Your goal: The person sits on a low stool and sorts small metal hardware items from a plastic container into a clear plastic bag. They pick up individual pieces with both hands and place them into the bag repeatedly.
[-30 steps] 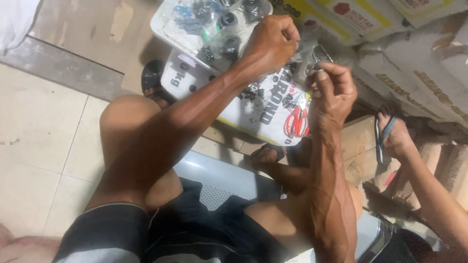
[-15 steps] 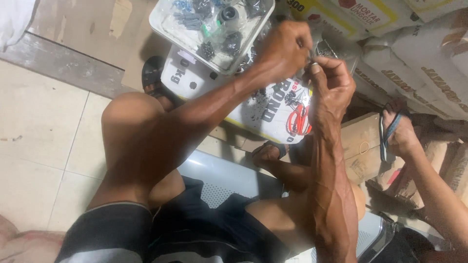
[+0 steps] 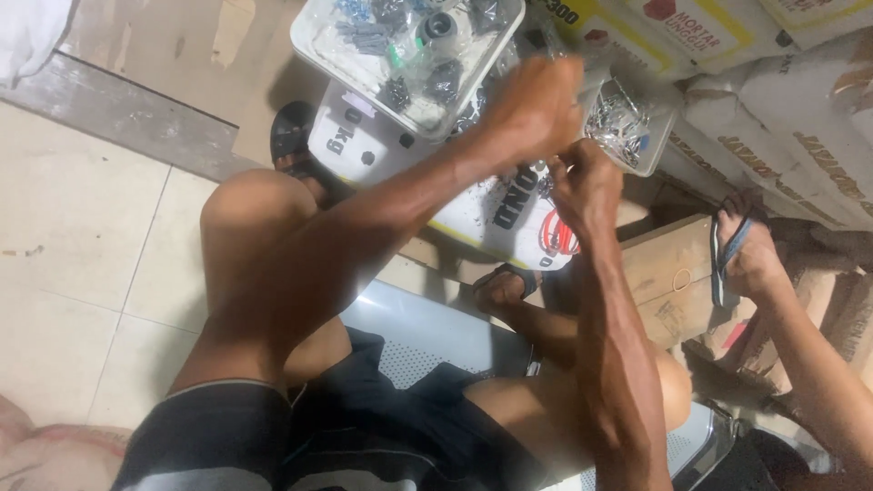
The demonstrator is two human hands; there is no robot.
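- Since the earlier frames, both hands have drawn together: the left hand [image 3: 536, 109], which was out over the clear tray a second ago, now sits just beside the right hand [image 3: 587, 182], in front of the white sack.
- Left hand: knuckles up, fingers curled in a closed grip; what they pinch is hidden behind the hand, so I cannot tell what it holds.
- Right hand: fingers bunched and raised toward the left hand, the two nearly touching; whether this grip is clamped on anything I cannot tell.
- Clear plastic tray [image 3: 364, 68] stands just beyond the left hand, resting on top of the white sack [image 3: 473, 214]; it holds small grey and dark fittings in clear bags.
- Second clear tub [image 3: 627, 123] with small shiny metal parts lies just past the right hand, to its right.
- Person's bare knees frame the view, with dark shorts [image 3: 364, 427] below and a grey perforated seat [image 3: 427, 336] under them.
- One foot in a dark sandal [image 3: 293, 141] rests on the floor left of the sack.
- Another person's foot in a blue-strapped flip-flop [image 3: 741, 250] rests on a cardboard box [image 3: 668, 273] at the right, well apart from the hands.
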